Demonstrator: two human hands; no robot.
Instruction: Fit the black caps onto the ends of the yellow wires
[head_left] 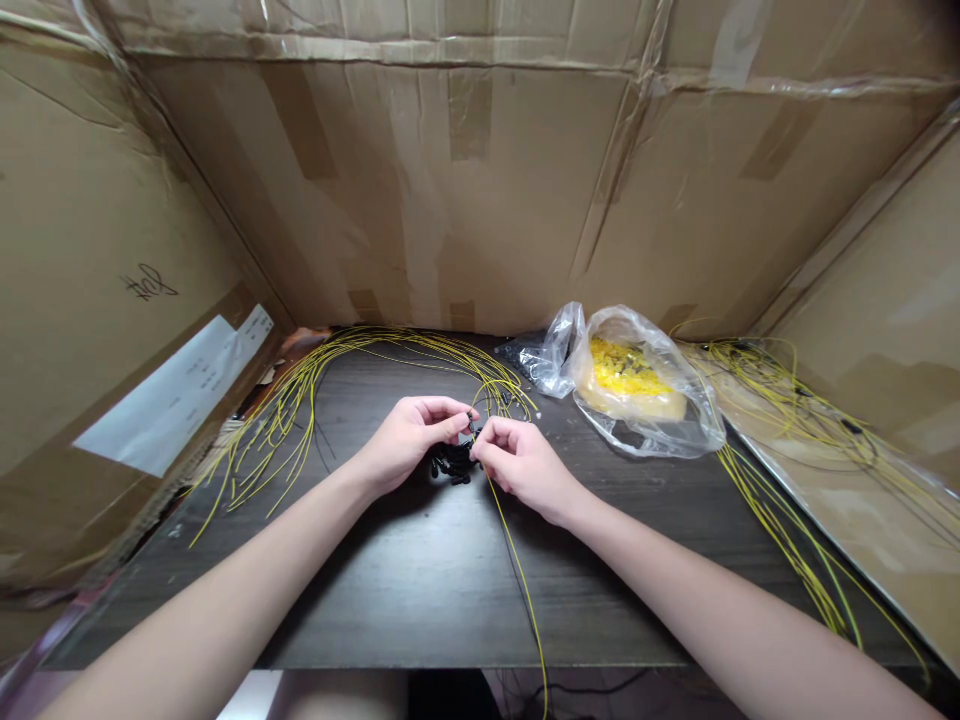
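Note:
At the middle of the dark table, my left hand (409, 440) is closed in a pinch on a small black sleeve-like piece (471, 424). Close beside it, my right hand (525, 465) pinches a thin yellow wire (517, 555) near that piece. The wire trails down over the front edge of the table. Whether its end sits inside the black piece is too small to tell. Under my fingertips lies a pile of small black pieces (452, 464), partly covered by my hands.
A bundle of yellow wires (300, 385) curves across the table's back left. Behind my right hand stands an open clear bag (630, 385) of small yellow pieces, beside a smaller plastic bag (559, 355). More yellow wires (795, 560) lie at right. Cardboard walls (420, 200) enclose the table (420, 600).

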